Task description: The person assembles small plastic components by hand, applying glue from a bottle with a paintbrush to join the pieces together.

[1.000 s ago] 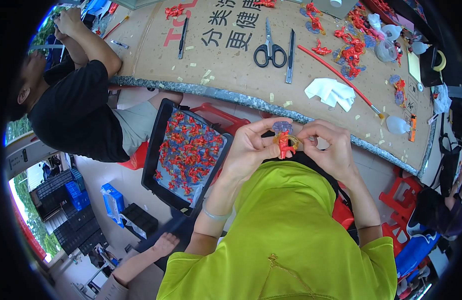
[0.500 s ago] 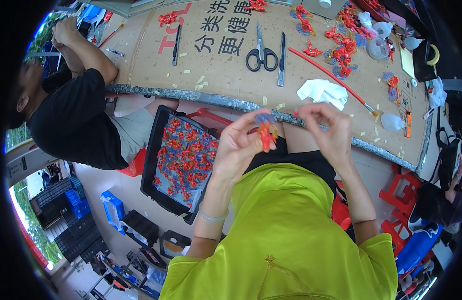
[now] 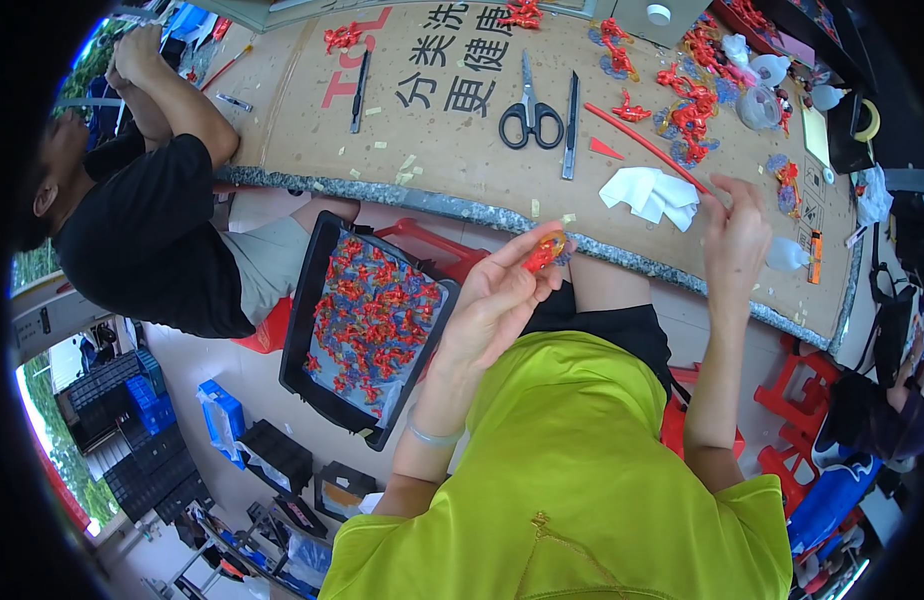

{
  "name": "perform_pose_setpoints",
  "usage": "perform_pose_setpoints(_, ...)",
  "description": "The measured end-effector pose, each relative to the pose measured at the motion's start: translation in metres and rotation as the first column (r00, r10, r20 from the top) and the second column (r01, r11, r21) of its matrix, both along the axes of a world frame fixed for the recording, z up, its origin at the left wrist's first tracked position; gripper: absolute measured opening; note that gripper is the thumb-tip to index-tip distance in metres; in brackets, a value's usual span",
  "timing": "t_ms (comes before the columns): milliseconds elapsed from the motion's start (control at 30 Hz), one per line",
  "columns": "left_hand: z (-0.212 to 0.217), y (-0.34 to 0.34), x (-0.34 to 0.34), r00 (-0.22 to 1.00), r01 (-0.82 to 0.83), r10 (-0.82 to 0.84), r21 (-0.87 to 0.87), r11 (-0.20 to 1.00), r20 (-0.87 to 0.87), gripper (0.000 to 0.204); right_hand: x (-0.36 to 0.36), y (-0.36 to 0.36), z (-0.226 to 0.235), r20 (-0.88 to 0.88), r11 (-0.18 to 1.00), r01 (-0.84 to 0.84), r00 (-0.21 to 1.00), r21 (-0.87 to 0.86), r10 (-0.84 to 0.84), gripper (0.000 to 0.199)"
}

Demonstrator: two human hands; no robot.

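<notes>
In my left hand (image 3: 497, 300) is a small red plastic figurine (image 3: 548, 252) with yellow and bluish translucent parts, pinched between thumb and fingers just off the table's near edge. My right hand (image 3: 737, 240) is over the table at the right, fingers curled at the red handle of a paintbrush (image 3: 644, 142); the brush's bristle end is hidden behind the hand. A crumpled white tissue (image 3: 650, 195) lies left of that hand. Above the tissue rests a small red triangular piece (image 3: 606, 149).
Black-handled scissors (image 3: 530, 120) and two craft knives lie on the cardboard-covered table (image 3: 302, 130). More red figurines (image 3: 690, 110) cluster at the far right near clear bottles. A black tray (image 3: 367, 320) full of figurines stands at my left, beside a seated co-worker (image 3: 152, 230) in black.
My right hand has moved right to the paintbrush. A red triangular piece now lies on the table. The figurine in my left hand has turned, and that hand has shifted slightly right.
</notes>
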State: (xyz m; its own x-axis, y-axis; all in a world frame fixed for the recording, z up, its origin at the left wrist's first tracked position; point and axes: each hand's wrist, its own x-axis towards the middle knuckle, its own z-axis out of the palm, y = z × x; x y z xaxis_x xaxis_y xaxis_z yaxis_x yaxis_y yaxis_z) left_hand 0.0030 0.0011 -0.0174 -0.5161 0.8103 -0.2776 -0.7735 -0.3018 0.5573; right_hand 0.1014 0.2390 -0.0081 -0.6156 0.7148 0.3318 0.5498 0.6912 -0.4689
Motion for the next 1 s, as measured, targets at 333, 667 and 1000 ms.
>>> perform_pose_setpoints(333, 0.003, 0.008, 0.0, 0.989, 0.137, -0.142, -0.118, 0.984, -0.041, 0.048, 0.017, 0.032, -0.009, 0.237, 0.981, -0.157, 0.955, -0.118, 0.181, 0.015)
perform_pose_setpoints(667, 0.005, 0.015, 0.006, 0.988, 0.133, -0.13, -0.033, 0.991, 0.085, 0.048, 0.03, -0.019, 0.073, -0.55, 0.801, -0.403, 0.827, -0.443, 0.112, 0.011)
perform_pose_setpoints(1000, 0.004, 0.018, 0.015, 0.993, 0.1, -0.108, -0.14, 0.985, -0.052, 0.05, 0.012, -0.094, 0.04, -0.565, 0.775, -0.603, 0.712, -0.189, 0.417, 0.017)
